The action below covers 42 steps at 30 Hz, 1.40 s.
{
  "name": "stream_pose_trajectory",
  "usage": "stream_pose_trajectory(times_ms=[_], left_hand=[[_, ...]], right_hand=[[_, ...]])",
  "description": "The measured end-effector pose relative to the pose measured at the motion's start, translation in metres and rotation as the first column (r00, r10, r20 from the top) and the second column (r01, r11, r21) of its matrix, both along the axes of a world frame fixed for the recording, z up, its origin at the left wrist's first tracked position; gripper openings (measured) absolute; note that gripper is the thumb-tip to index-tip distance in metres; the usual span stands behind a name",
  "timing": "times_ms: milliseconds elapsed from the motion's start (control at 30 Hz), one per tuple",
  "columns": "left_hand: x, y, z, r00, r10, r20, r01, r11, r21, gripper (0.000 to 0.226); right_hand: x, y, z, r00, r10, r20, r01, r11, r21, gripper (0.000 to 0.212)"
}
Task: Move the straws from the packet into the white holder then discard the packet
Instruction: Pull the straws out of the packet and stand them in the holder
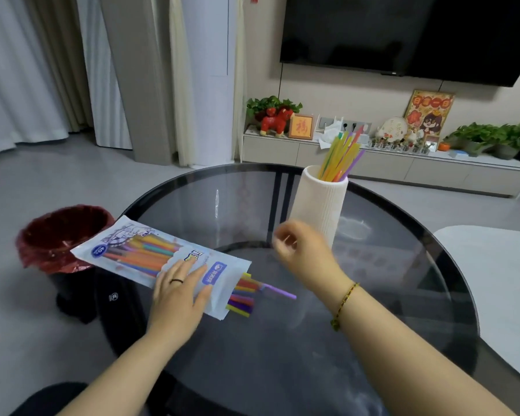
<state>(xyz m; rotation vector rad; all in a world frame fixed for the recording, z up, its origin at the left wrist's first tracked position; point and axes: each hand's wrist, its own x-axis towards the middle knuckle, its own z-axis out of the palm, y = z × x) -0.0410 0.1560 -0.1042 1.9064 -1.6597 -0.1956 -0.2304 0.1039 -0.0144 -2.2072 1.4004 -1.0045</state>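
Our forearms reach out over the table (297, 355). We press the left hand (179, 292) flat, fingers spread, on the packet (150, 253); straws (243, 292) poke out just right of it. Our right hand (300, 250), loosely curled and seemingly empty though blurred, hovers beside the holder (318, 202). Best pinch several protruding ends at once, pinning the packet firmly.

A round glass table (373, 340) stands near a bin (63, 235) with a red liner, and behind are curtains (27, 70), a dark TV (403, 34), a red toy bull (275, 120) and green plants (493, 136) on a low cabinet (373, 165).
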Motion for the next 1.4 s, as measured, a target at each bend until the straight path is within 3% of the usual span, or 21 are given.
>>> stream_pose_trajectory(times_ms=[100, 167, 333, 500, 633, 1000, 1233, 1400], left_hand=[[0.004, 0.007, -0.014, 0.997, -0.018, 0.076, 0.012, 0.996, 0.085, 0.051], [0.003, 0.006, -0.017, 0.994, -0.035, 0.106, 0.024, 0.994, 0.107, 0.054], [0.005, 0.003, -0.022, 0.98, -0.061, 0.187, 0.035, 0.99, 0.14, 0.058], [0.005, 0.002, -0.022, 0.979, -0.078, 0.189, 0.049, 0.987, 0.154, 0.057], [0.006, 0.0, -0.024, 0.976, -0.074, 0.202, 0.04, 0.985, 0.166, 0.059], [0.005, 0.0, -0.023, 0.972, -0.078, 0.221, 0.039, 0.984, 0.173, 0.058], [0.005, 0.0, -0.022, 0.971, -0.086, 0.222, 0.045, 0.982, 0.184, 0.058], [0.006, 0.0, -0.023, 0.969, -0.087, 0.232, 0.043, 0.981, 0.188, 0.058]], right_hand=[[0.019, 0.0, -0.029, 0.961, 0.075, -0.267, 0.011, 0.951, 0.308, 0.025], [0.028, -0.001, -0.041, 0.937, 0.112, -0.33, 0.038, 0.908, 0.416, 0.029], [0.046, -0.01, -0.046, 0.938, 0.219, -0.27, -0.016, 0.803, 0.596, 0.017], [0.044, -0.019, -0.045, 0.932, 0.231, -0.28, 0.02, 0.737, 0.676, 0.033], [0.041, -0.021, -0.042, 0.846, 0.297, -0.443, 0.067, 0.765, 0.641, 0.023], [-0.013, -0.012, -0.048, 0.743, 0.27, -0.613, 0.123, 0.845, 0.521, 0.031], [0.001, -0.015, -0.047, 0.718, 0.191, -0.669, 0.068, 0.938, 0.341, 0.068], [0.027, -0.024, -0.048, 0.623, 0.254, -0.74, 0.034, 0.936, 0.35, 0.057]])
